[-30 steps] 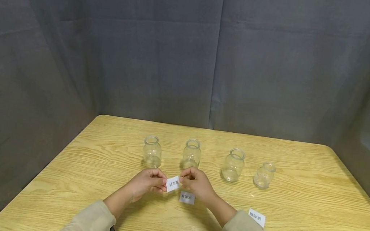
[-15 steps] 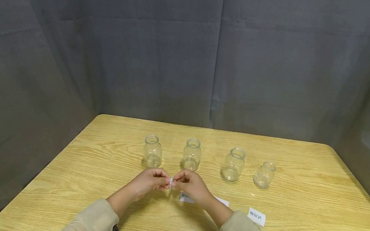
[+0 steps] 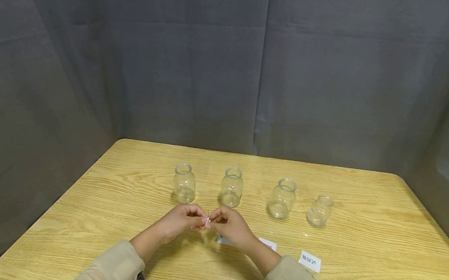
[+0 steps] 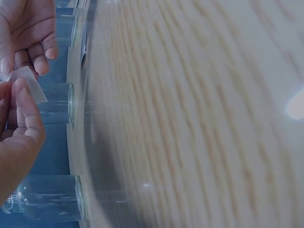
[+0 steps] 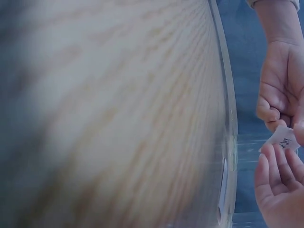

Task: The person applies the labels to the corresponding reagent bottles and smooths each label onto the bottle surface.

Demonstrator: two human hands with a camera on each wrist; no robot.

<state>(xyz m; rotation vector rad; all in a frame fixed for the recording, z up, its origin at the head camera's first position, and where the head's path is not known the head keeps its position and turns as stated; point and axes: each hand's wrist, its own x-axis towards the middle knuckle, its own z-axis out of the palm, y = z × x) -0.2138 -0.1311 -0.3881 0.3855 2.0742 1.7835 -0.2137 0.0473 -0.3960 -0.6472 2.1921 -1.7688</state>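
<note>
In the head view, I watched a white slip (image 3: 208, 221) held above the wood-grain bench (image 3: 126, 185), pinched between a left hand (image 3: 181, 221) and a right hand (image 3: 233, 226); each grip was clamped on it, the fingertips nearly meeting. Beyond the slip stood four clear glass jars, all upright: a first jar (image 3: 184, 188) to its left, then a second jar (image 3: 231, 191), a third jar (image 3: 282, 201) and a smaller jar (image 3: 320, 212) to its right. White cards (image 3: 310, 261) lay on the bench nearer than the slip and to its right, two partly hidden by the right hand and forearm.

In the left wrist view, I saw a corner of the slip jutting bench-ward past the fingers, glass behind it.

In the right wrist view, I made out dark writing on the slip, part of it covered by fingertips.
</note>
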